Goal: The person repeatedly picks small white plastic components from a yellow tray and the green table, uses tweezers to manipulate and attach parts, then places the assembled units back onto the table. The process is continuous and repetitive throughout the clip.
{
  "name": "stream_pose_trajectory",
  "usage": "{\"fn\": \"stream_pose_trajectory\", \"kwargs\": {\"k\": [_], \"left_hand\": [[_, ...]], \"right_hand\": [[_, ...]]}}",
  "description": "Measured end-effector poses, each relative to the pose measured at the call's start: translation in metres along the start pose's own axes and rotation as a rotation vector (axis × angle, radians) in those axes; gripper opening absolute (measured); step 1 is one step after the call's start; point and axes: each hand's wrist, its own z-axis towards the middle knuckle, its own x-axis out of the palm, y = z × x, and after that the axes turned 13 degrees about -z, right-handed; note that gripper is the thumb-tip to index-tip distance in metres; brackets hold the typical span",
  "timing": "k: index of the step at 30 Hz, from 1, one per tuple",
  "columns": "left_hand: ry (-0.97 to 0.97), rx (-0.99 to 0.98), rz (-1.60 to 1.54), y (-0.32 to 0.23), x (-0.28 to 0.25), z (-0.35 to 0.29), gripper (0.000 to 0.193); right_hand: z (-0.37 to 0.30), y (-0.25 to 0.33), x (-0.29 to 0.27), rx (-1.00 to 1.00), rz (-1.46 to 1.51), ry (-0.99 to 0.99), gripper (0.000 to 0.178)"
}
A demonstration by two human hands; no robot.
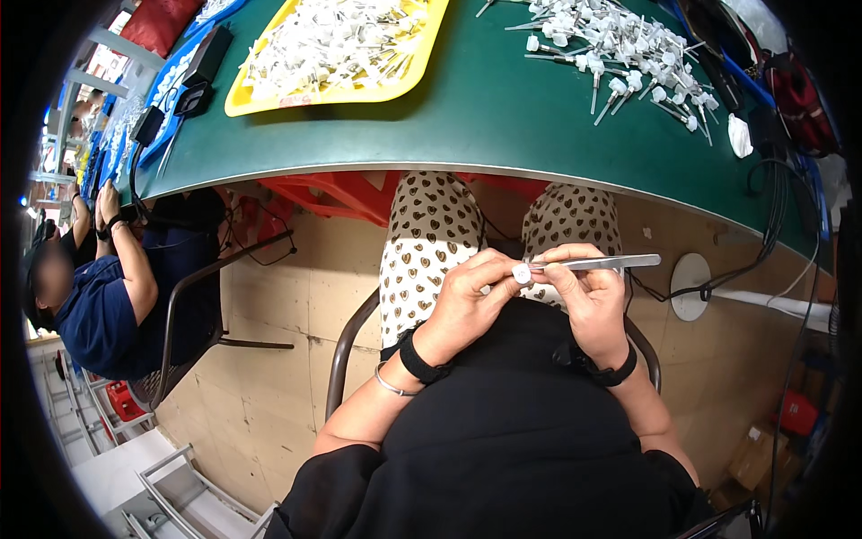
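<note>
Over my lap, my left hand (469, 292) pinches a small white round plastic part (522, 273) between thumb and fingers. My right hand (588, 292) holds metal tweezers (600, 262), whose tips meet the white part. Both hands are close together above my patterned trousers, below the green table edge (467, 166). A black band sits on each wrist, and a thin bangle on the left.
On the green table lie a yellow tray (422, 72) full of white parts and a loose pile of white-headed metal pins (620, 45). A seated person in dark blue (108, 296) works at the left. Cables (772, 225) hang at the right table edge.
</note>
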Motion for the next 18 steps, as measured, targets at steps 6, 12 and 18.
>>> {"fn": "stream_pose_trajectory", "kwargs": {"k": [6, 12, 18], "left_hand": [[-0.029, -0.026, -0.022, -0.0012, 0.0003, 0.0, 0.012], [-0.009, -0.036, -0.002, -0.0019, -0.0017, 0.0009, 0.012], [-0.007, -0.029, -0.003, -0.0011, -0.0015, -0.0002, 0.013]], "right_hand": [[0.0032, 0.0054, 0.0012, -0.076, -0.167, 0.043, 0.01], [0.0043, -0.0002, 0.0023, -0.063, -0.163, 0.008, 0.01], [0.004, 0.0002, 0.0047, -0.068, -0.138, -0.002, 0.011]]}}
